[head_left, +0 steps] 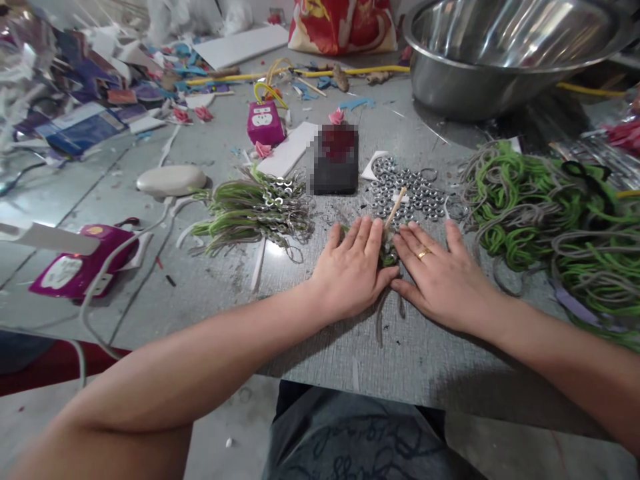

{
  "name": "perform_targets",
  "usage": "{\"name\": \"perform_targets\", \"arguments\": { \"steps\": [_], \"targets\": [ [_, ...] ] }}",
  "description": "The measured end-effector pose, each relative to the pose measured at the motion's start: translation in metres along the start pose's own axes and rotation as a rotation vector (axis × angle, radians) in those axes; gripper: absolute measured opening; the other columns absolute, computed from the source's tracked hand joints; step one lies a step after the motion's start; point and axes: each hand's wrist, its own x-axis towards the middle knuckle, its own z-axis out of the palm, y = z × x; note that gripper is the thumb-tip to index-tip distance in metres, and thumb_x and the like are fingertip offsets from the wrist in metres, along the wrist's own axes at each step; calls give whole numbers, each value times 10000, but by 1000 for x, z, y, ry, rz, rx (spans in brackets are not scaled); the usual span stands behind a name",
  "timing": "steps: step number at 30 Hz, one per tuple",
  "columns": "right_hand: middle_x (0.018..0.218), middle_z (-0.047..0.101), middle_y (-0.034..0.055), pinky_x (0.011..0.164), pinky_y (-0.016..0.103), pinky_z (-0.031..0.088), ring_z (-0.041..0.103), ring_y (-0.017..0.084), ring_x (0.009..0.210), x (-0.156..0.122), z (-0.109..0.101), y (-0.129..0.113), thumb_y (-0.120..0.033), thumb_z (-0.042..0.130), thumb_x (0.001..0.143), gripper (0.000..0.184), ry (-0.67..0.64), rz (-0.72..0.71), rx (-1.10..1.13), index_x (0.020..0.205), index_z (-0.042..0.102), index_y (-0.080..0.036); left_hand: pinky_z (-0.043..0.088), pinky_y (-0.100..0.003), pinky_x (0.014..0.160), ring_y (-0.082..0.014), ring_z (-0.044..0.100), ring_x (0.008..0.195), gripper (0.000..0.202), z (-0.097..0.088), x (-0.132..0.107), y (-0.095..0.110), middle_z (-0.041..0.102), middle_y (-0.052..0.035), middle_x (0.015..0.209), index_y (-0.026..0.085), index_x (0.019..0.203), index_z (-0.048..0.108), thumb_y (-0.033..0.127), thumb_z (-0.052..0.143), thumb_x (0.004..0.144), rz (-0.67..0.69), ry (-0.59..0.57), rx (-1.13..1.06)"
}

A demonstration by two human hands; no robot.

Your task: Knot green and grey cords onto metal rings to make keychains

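My left hand (353, 270) and my right hand (443, 277) lie side by side, palms down, on the grey table (320, 333). Both have their fingers stretched out flat. Between them they press on a small piece of green and grey cord (386, 255), mostly hidden, with a grey tail coming out below. A thin wooden stick (395, 208) leans up between the two hands. Just beyond the fingertips lies a heap of small metal rings (413, 190). The right hand wears a gold ring.
A bundle of finished cord pieces with rings (255, 210) lies to the left. A big tangle of green and grey cords (555, 213) fills the right. A steel bowl (495, 53) stands at the back right, a dark blurred box (335, 160) in the middle, and a white oval device (171, 180) at left.
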Motion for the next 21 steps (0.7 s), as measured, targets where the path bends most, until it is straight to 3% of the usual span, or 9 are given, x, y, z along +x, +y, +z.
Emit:
{"name": "perform_targets", "arguments": {
  "steps": [4, 12, 18, 21],
  "targets": [
    [1299, 488, 234, 1004, 649, 114, 387, 335, 1255, -1, 1, 1, -541, 198, 907, 684, 11, 18, -21, 1279, 458, -30, 178, -525, 1083, -296, 205, 1364, 709, 2, 1, -1, 235, -198, 1463, 18, 1386, 249, 519, 288, 886, -4, -4, 57],
    [1172, 547, 322, 982, 672, 68, 447, 401, 1180, -2, -2, 2, -672, 78, 837, 914, 23, 140, -137, 1208, 488, 56, 109, -546, 1087, -329, 202, 1360, 790, -7, -6, -7, 257, -236, 1441, -8, 1369, 293, 588, 302, 850, -23, -54, 186],
    [1054, 605, 324, 958, 701, 44, 487, 435, 1111, -7, 2, 12, -736, 31, 783, 987, 115, 165, -157, 1161, 527, 30, 97, -554, 1083, -361, 248, 1337, 817, -14, -11, -12, 314, -247, 1410, -5, 1335, 364, 635, 317, 829, -74, -66, 277],
    [1026, 632, 284, 957, 696, 66, 507, 428, 1087, -8, 0, 16, -740, 66, 786, 942, 128, 148, -172, 1135, 562, -18, 91, -555, 1082, -370, 277, 1322, 824, -16, -12, -15, 348, -255, 1390, -11, 1318, 386, 642, 346, 817, -84, -65, 294]
  ]
}}
